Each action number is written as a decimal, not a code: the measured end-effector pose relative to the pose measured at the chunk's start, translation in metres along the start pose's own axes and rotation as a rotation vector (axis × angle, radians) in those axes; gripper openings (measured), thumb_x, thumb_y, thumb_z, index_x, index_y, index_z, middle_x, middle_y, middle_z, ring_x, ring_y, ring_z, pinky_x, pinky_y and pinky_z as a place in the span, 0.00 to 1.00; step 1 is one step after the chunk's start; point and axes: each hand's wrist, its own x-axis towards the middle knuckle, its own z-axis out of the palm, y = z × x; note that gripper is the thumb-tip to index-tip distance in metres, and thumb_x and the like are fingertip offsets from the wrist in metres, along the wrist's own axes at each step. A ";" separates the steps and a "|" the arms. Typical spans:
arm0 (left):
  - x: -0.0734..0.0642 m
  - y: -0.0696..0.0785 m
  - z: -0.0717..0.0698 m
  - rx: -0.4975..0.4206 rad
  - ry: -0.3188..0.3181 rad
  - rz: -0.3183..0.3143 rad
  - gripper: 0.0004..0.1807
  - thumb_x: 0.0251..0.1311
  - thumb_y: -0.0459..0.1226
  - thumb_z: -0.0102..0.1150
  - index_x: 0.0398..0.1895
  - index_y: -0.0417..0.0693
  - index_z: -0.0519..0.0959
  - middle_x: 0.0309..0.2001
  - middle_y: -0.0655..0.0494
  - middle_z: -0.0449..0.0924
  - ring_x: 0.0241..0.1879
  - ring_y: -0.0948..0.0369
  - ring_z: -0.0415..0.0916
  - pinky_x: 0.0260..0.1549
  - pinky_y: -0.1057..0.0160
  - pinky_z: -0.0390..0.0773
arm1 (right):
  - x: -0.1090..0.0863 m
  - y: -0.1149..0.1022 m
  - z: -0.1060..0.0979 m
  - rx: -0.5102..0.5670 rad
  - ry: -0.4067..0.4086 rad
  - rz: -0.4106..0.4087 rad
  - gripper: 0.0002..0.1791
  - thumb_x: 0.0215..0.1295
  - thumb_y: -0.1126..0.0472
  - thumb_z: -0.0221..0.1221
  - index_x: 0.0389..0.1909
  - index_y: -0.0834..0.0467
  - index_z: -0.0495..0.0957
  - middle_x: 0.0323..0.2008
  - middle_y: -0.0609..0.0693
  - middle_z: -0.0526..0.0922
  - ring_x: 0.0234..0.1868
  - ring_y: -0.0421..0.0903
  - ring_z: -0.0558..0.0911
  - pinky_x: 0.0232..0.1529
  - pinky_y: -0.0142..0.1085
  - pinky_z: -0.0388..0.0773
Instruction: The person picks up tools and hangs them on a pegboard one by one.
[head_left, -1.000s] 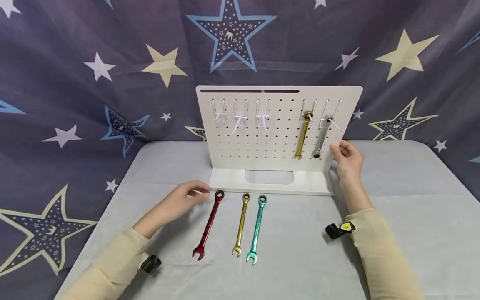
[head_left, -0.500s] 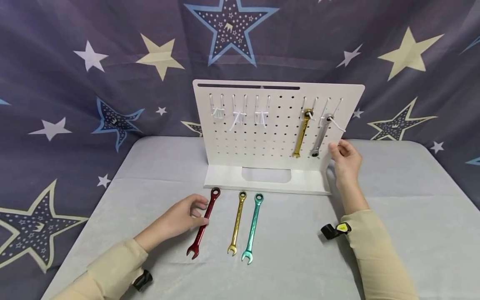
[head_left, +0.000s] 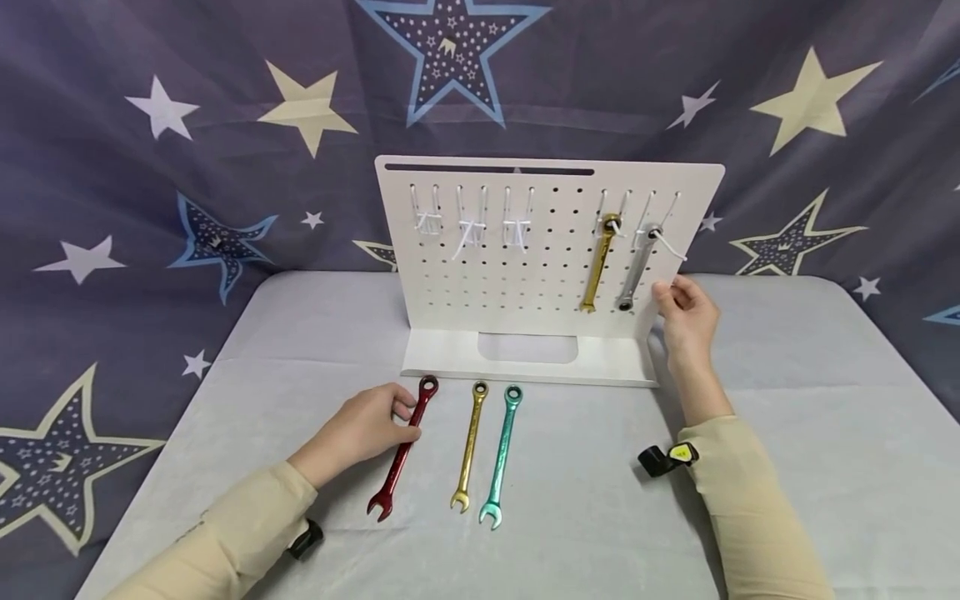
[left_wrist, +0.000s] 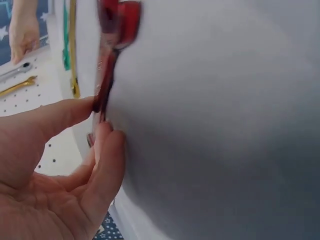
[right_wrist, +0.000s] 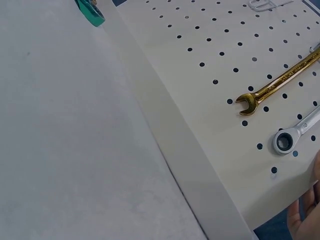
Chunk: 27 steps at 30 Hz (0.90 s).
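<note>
My left hand (head_left: pixel 369 425) pinches the shaft of a dark red combination wrench (head_left: pixel 395 468) between thumb and fingertips; the left wrist view shows the red wrench (left_wrist: pixel 106 65) between them. To its right lie a gold wrench (head_left: pixel 470 446) and a teal wrench (head_left: pixel 503 454), ring ends toward the board. With thumb in front and fingers behind, my right hand (head_left: pixel 690 323) grips the right edge of a white pegboard (head_left: pixel 495 287); those fingers are partly hidden by the board. Another gold wrench (head_left: pixel 597 267) and a silver wrench (head_left: pixel 638 268) hang from hooks on its right side.
Several white wire hooks (head_left: pixel 472 227) hang on the left half of the board, with nothing on them. The board's base (head_left: pixel 442 354) rests on the grey-covered table (head_left: pixel 585 500). A dark curtain (head_left: pixel 210 150) with stars stands close behind.
My left hand has come from beside the board's front left corner down to the red wrench and has taken hold of its shaft. My right hand has stayed on the board's edge.
</note>
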 end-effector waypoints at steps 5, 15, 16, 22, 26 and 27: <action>0.001 0.002 -0.001 0.021 -0.006 -0.005 0.16 0.48 0.37 0.70 0.42 0.43 0.82 0.32 0.60 0.80 0.34 0.63 0.75 0.39 0.58 0.74 | -0.001 -0.001 0.001 0.004 -0.023 0.006 0.06 0.63 0.64 0.65 0.37 0.56 0.77 0.23 0.37 0.77 0.28 0.32 0.75 0.33 0.21 0.75; 0.009 -0.008 0.000 -0.022 -0.044 0.060 0.15 0.49 0.35 0.68 0.42 0.45 0.82 0.30 0.60 0.78 0.29 0.63 0.72 0.34 0.61 0.72 | 0.000 0.000 0.000 0.026 -0.033 0.000 0.06 0.62 0.64 0.65 0.35 0.53 0.77 0.23 0.38 0.76 0.28 0.33 0.74 0.33 0.21 0.75; 0.010 -0.010 0.000 -0.027 -0.050 0.067 0.15 0.50 0.35 0.68 0.43 0.44 0.82 0.31 0.60 0.78 0.29 0.63 0.72 0.34 0.61 0.72 | 0.000 0.000 0.000 0.026 -0.032 0.004 0.06 0.62 0.64 0.65 0.35 0.53 0.77 0.23 0.39 0.76 0.28 0.33 0.74 0.33 0.21 0.75; 0.010 -0.011 -0.002 -0.060 -0.061 0.100 0.17 0.54 0.34 0.64 0.48 0.42 0.80 0.32 0.59 0.77 0.28 0.61 0.70 0.32 0.61 0.71 | 0.002 -0.001 -0.002 -0.015 -0.023 0.023 0.06 0.63 0.63 0.65 0.37 0.54 0.77 0.25 0.39 0.76 0.29 0.33 0.75 0.33 0.21 0.74; 0.007 -0.012 -0.003 -0.122 -0.076 0.123 0.16 0.57 0.32 0.63 0.49 0.40 0.79 0.33 0.57 0.77 0.29 0.60 0.69 0.30 0.61 0.70 | 0.003 -0.001 -0.002 -0.019 -0.029 0.043 0.06 0.63 0.63 0.65 0.38 0.55 0.77 0.26 0.40 0.76 0.31 0.34 0.75 0.34 0.21 0.75; 0.006 -0.013 -0.002 -0.148 -0.085 0.135 0.15 0.58 0.31 0.63 0.50 0.40 0.79 0.34 0.56 0.76 0.29 0.60 0.69 0.30 0.62 0.70 | 0.003 -0.001 -0.002 -0.021 -0.032 0.048 0.06 0.63 0.62 0.65 0.37 0.54 0.77 0.26 0.40 0.76 0.31 0.34 0.75 0.34 0.21 0.75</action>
